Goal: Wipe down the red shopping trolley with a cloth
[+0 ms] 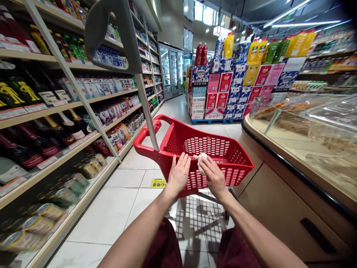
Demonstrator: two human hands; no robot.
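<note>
A red plastic shopping cart [234, 149] stands crosswise in front of me, its perforated basket holding nothing I can see. My left hand [180, 173] rests on the near side of the basket, fingers stretched out and their tips at the rim. Farther right along the same rim, my right hand [214, 175] is closed on a crumpled white cloth [201, 160], pressing it against the edge. A grey post [147, 111] rises from the cart's left end to a grey loop handle [134, 48]. My right palm and part of the cloth are hidden.
Shelves of bottles and cans [64, 111] run along the left. To the right is a counter [264, 190] with clear covers over food. Stacked drink cartons [217, 93] stand beyond the cart. A yellow sticker [158, 183] marks the white tiled floor [117, 208].
</note>
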